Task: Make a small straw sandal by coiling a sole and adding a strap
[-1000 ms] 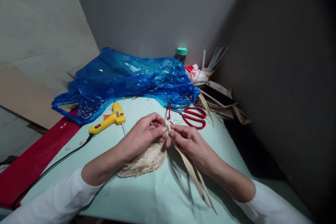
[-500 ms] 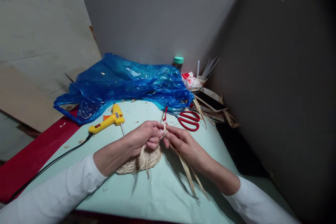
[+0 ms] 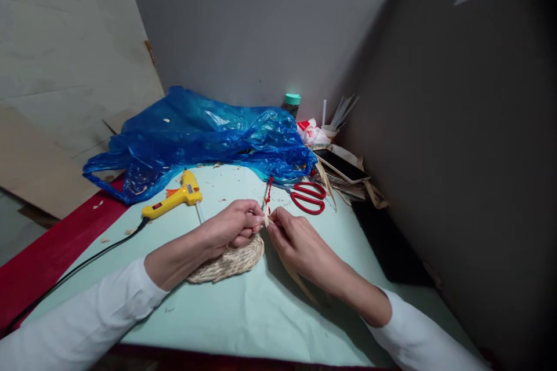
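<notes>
Between my two hands a pale braid of dried plant strips runs up to a red string on the table. My left hand pinches the braid between thumb and finger, the other fingers curled in. Across from it, my right hand is closed on the strips at the same spot, with a loose strip trailing down below the palm. Under my left hand lies a woven oval mat of the same straw-coloured material, partly hidden by the hand. How the strips cross is too small to tell.
A yellow glue gun with a black cord lies left, red-handled scissors right. Behind them spreads a blue plastic bag. A phone, a green-lidded jar and a cup of white sticks stand near the wall.
My hands have shifted slightly on the braid. The strip that hung over the mat from my left hand no longer shows there, and fewer loose ends trail below my right hand.
</notes>
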### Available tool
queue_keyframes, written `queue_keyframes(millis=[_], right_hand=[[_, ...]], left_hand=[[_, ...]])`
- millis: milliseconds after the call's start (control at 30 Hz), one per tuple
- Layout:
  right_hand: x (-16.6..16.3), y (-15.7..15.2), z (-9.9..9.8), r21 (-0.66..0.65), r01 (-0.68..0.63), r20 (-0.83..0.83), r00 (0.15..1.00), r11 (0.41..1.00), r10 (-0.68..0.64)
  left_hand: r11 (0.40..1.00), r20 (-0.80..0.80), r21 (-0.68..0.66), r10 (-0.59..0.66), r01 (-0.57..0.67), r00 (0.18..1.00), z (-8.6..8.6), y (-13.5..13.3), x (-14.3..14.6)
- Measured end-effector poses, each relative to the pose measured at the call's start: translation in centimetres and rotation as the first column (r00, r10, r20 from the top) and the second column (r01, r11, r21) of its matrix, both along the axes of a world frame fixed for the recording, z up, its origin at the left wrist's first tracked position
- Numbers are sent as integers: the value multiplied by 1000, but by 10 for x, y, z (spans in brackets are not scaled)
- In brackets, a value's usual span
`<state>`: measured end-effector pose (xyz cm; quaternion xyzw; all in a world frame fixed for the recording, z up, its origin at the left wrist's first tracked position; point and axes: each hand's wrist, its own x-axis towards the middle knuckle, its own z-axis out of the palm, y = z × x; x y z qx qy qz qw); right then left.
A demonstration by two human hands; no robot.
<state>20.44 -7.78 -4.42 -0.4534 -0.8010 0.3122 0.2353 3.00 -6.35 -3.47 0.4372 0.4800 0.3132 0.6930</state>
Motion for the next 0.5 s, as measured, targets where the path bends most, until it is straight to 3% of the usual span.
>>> queue_keyframes(millis=[367,500], right_hand=[[9,3,19,39,-51,94,994,998,47],[0,-8,9,67,-144,76,987,987,139]], left_hand=[[994,-45,92,66,-62,997,-7,-3,8],[994,-17,96,61,-59,998,-7,-4,8]])
